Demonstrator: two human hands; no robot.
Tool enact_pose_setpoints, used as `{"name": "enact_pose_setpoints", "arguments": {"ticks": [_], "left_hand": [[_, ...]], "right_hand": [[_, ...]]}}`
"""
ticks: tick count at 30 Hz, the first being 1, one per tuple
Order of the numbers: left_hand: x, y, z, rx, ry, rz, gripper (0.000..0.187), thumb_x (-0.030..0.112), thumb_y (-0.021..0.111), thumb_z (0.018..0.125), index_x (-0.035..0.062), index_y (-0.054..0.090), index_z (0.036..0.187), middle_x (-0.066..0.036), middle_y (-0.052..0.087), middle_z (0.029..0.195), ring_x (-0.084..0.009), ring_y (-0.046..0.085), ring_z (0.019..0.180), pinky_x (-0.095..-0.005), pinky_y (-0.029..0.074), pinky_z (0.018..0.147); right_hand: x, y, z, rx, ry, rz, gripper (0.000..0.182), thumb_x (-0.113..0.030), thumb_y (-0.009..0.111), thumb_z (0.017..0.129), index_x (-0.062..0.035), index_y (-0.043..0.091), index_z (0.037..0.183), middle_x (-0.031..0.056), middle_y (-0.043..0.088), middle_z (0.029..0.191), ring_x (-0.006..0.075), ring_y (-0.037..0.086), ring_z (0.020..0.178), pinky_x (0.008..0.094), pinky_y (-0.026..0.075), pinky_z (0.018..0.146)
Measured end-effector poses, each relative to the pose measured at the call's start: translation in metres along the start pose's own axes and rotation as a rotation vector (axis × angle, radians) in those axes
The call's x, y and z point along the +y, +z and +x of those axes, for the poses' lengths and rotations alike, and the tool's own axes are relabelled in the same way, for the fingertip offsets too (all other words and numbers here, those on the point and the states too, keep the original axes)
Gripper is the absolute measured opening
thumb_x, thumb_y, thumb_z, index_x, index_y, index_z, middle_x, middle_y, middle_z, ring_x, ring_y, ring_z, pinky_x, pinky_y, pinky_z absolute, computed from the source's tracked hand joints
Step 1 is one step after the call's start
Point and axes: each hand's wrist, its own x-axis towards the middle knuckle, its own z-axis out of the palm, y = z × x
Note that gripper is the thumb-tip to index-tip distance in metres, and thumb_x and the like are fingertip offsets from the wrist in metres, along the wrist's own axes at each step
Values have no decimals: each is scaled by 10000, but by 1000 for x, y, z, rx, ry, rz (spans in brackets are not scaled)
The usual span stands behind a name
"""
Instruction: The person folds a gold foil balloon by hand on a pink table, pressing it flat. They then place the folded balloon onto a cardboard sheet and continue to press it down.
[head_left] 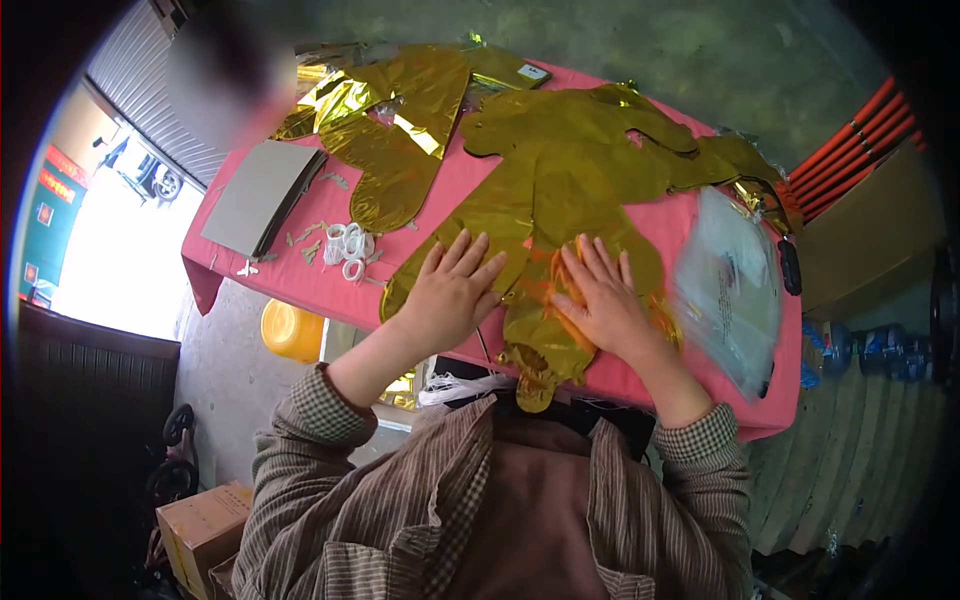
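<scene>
A large flat gold foil balloon (570, 190), uninflated, is spread over the pink-covered table. On its near left part my left hand (450, 300) lies palm down with the fingers stretched out. My right hand (608, 305) rests flat on the foil too, fingers spread, over an orange patch (562, 280) beside its thumb. Neither hand grips anything that I can see. Between the hands, a narrow foil end (535, 385) hangs over the table's near edge. What lies beneath the palms is hidden.
The pink tablecloth (300, 225) carries another gold foil balloon (395, 175), a stack of grey boards (262, 195) and white string coils (350, 245). Clear plastic bags (730, 290) lie at right. A yellow bucket (292, 330) and a cardboard box (205, 525) stand on the floor.
</scene>
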Motion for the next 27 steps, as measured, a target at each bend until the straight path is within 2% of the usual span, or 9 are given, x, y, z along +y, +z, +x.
{"name": "enact_pose_setpoints", "arguments": {"ticks": [8, 10, 13, 15, 17, 24, 27], "left_hand": [[-13, -12, 1, -2, 12, -67, 492, 314, 505, 880, 101, 416, 1314, -175, 343, 1391, -335, 272, 1315, -479, 211, 1053], [-13, -6, 3, 1, 19, -51, 483, 310, 503, 881, 102, 423, 1310, -172, 345, 1391, -333, 272, 1316, -478, 214, 1051], [-13, -2, 5, 2, 33, -39, 469, 302, 505, 880, 105, 437, 1300, -164, 350, 1390, -332, 276, 1314, -474, 217, 1050], [-17, -5, 5, 10, 34, -40, 463, 297, 507, 879, 106, 444, 1296, -159, 354, 1389, -331, 280, 1312, -471, 217, 1051], [-23, -9, 2, 60, 45, -73, 457, 310, 515, 867, 111, 461, 1274, -165, 378, 1368, -331, 299, 1300, -510, 225, 1044], [-30, -3, -4, 32, 26, -74, 474, 305, 524, 860, 102, 449, 1281, -161, 375, 1371, -332, 288, 1308, -512, 220, 1046], [-32, -9, -8, 38, 5, -174, 475, 256, 522, 868, 88, 431, 1302, -158, 363, 1385, -333, 269, 1319, -463, 201, 1064]], "right_hand": [[-17, -7, -7, -25, -33, -57, 690, -490, 470, 870, -115, 260, 1410, 150, 207, 1466, 299, 165, 1364, 496, 82, 1093], [-23, -7, 5, 69, -69, 48, 697, -486, 487, 861, -120, 259, 1409, 147, 200, 1468, 298, 167, 1364, 499, 77, 1092], [-21, 6, 30, 72, -114, 88, 694, -471, 502, 857, -129, 258, 1410, 142, 186, 1473, 301, 161, 1365, 501, 71, 1093], [-23, 11, 36, 20, -113, 51, 682, -475, 481, 866, -136, 253, 1413, 138, 175, 1477, 302, 151, 1367, 503, 64, 1094], [-22, 12, 36, -48, -145, 42, 678, -499, 450, 874, -151, 243, 1418, 130, 170, 1480, 295, 135, 1372, 500, 47, 1097], [-38, 15, 49, -79, -134, -17, 705, -547, 421, 870, -172, 213, 1429, 109, 148, 1490, 274, 108, 1380, 492, 22, 1100], [-36, 17, 48, -75, -130, 17, 705, -548, 418, 873, -167, 213, 1429, 109, 145, 1491, 268, 106, 1381, 488, 25, 1100]]}}
